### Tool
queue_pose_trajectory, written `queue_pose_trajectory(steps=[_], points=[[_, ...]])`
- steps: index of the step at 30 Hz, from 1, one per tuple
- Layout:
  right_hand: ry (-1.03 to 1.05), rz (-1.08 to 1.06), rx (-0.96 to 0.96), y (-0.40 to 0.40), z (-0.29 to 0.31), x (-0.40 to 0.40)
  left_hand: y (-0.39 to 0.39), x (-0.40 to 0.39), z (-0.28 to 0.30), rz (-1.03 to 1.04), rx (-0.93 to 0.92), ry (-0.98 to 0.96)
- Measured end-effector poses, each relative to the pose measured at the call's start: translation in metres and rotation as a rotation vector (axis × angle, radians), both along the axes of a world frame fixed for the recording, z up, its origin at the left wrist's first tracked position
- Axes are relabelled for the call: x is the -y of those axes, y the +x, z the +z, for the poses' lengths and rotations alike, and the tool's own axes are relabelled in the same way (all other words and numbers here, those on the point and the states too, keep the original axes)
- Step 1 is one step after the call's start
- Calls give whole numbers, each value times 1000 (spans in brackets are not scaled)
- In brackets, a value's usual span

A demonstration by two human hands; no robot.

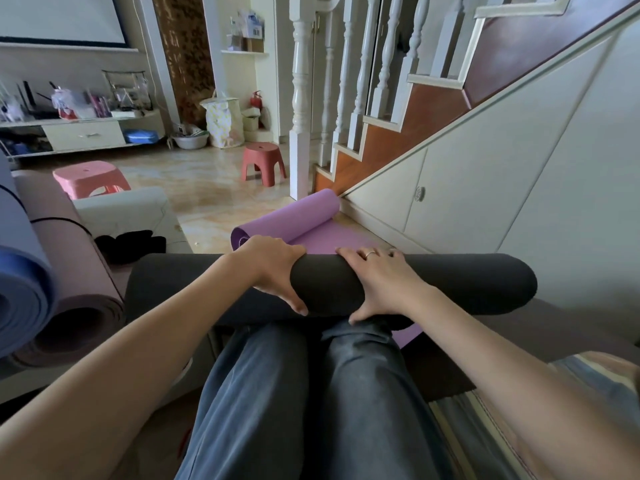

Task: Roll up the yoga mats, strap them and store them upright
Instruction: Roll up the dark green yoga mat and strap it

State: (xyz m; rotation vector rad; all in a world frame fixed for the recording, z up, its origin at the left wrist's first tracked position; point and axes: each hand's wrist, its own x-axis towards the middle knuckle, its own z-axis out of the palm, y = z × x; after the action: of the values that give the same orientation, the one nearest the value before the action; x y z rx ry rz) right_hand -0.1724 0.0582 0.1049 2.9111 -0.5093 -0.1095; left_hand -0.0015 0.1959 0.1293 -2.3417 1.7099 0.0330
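Observation:
A dark grey yoga mat [460, 282] lies rolled across my knees, its long axis running left to right. My left hand [273, 268] grips the roll near its middle, fingers over the top and thumb on the near side. My right hand [381, 282], with a ring, holds the roll just to the right, fingers curled over it and thumb underneath. A purple mat [304, 216] lies on the floor beyond, partly rolled at its far end. At the left lean a rolled blue mat [20, 292] and a rolled pink-brown mat [79, 299].
A white staircase wall with a cupboard door [450, 202] rises at the right. Two red plastic stools [263, 162] [90, 178] stand on the tiled floor. A white sofa arm [128, 209] carries a black cloth [131, 242]. A TV cabinet [83, 133] lines the far left wall.

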Motion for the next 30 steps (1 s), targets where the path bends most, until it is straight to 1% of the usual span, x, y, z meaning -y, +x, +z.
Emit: queue_pose_trajectory(steps=[5,11,16,19,25,30], points=[[-51,61,16,11,10,11,3,4,4,7,-56,-7],[-197,92,92,-12,28,-5,-14,-11,20,-21,51,-61],[-187,102,102,-47,61,-35,-50,-39,55,-24,62,-64],[-173,99,82,-68,83,-53,-68,-54,75,1,6,-62],[-101,97,52,-104,113,-84,-105,-89,107,8,-191,-43],[26,89,-32,-126,133,-110,-120,-113,118,58,-324,74]])
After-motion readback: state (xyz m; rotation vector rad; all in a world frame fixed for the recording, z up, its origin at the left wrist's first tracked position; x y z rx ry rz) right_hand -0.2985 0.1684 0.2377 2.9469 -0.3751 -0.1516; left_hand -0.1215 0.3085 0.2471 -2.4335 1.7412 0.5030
